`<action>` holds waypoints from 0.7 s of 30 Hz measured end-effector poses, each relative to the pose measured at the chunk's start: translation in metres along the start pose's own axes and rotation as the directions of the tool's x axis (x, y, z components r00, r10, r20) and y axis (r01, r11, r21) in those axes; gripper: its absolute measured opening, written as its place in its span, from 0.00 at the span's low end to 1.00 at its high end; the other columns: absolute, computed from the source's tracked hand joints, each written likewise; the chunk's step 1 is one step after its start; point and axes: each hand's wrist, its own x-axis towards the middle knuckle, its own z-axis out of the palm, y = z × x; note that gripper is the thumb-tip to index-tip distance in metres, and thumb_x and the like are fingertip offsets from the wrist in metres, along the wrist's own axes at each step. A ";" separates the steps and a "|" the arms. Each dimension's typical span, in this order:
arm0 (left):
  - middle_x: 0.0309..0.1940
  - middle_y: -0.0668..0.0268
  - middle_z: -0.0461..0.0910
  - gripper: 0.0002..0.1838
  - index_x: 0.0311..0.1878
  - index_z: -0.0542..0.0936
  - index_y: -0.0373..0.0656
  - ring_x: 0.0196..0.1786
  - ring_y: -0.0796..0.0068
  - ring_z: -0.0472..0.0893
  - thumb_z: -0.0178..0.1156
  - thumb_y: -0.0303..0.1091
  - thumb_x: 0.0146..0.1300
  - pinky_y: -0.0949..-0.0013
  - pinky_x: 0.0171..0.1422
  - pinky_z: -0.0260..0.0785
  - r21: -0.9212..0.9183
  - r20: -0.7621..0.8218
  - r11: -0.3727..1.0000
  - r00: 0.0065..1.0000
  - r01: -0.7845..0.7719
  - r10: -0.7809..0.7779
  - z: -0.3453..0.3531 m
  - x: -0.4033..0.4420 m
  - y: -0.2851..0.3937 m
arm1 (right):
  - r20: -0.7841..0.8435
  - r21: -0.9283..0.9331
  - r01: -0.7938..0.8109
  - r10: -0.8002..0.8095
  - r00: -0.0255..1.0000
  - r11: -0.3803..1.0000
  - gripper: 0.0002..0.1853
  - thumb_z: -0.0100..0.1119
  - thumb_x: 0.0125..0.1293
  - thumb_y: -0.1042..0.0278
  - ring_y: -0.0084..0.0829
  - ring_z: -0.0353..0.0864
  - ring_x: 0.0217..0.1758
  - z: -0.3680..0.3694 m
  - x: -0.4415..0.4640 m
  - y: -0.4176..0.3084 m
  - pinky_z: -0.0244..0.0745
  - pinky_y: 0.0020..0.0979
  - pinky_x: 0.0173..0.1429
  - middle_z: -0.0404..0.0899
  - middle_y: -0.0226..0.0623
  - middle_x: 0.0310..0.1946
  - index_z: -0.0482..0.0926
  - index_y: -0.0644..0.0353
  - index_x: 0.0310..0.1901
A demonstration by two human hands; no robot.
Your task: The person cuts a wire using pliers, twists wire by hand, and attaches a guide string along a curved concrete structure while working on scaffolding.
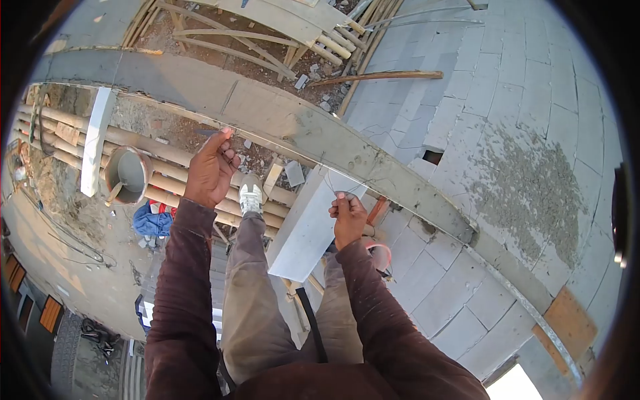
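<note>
My left hand (212,172) is raised near the concrete beam (267,117), thumb and forefinger pinched together and the other fingers curled. Whatever the pinch holds is too small to make out. Lower and to the right, my right hand (349,219) is closed in a pinch on a thin dark wire or string (331,181), whose loose loops show above the fingertips. Beside that hand, a large white block (308,223) leans at a slant with its upper end by the beam's edge.
Bamboo poles (170,153) form the footing under my shoe (251,199). A bucket of grey mortar (128,175) and a second white block (98,141) stand at the left, above blue cloth (152,220). Spilled mortar (530,193) covers part of the block wall (513,80).
</note>
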 end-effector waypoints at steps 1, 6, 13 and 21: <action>0.28 0.75 0.75 0.05 0.39 0.78 0.47 0.32 0.81 0.77 0.65 0.34 0.67 0.72 0.39 0.73 0.005 0.014 1.000 1.000 0.001 -0.001 0.000 0.000 0.003 | 0.028 -0.079 0.035 -0.032 0.999 0.996 0.11 0.64 0.70 0.62 0.19 0.76 0.26 0.003 -0.006 0.015 0.71 0.22 0.31 0.78 0.29 0.28 0.81 0.63 0.40; 0.37 0.69 0.81 0.05 0.43 0.77 0.46 0.39 0.75 0.81 0.56 0.35 0.72 0.67 0.48 0.77 0.004 0.053 0.999 0.997 0.049 -0.049 0.006 -0.001 0.010 | -0.003 -0.250 -0.100 0.103 0.995 0.963 0.11 0.59 0.71 0.67 0.22 0.81 0.29 -0.001 -0.018 0.099 0.77 0.25 0.35 0.81 0.32 0.29 0.81 0.69 0.42; 0.41 0.71 0.82 0.08 0.47 0.78 0.47 0.45 0.77 0.80 0.57 0.38 0.72 0.68 0.56 0.72 0.214 0.094 0.976 0.994 0.040 -0.061 -0.023 0.007 0.016 | 0.146 -0.147 -0.193 0.214 0.966 0.970 0.14 0.61 0.72 0.61 0.24 0.80 0.26 0.047 -0.035 0.022 0.77 0.26 0.33 0.82 0.36 0.31 0.78 0.67 0.42; 0.39 0.74 0.80 0.11 0.52 0.78 0.46 0.45 0.80 0.79 0.58 0.40 0.74 0.70 0.56 0.71 0.244 0.096 0.970 0.995 0.008 -0.032 -0.014 -0.007 0.017 | -0.116 0.166 0.060 -0.041 0.992 0.984 0.13 0.59 0.74 0.61 0.21 0.74 0.24 0.106 -0.006 -0.048 0.72 0.24 0.31 0.77 0.31 0.27 0.78 0.63 0.38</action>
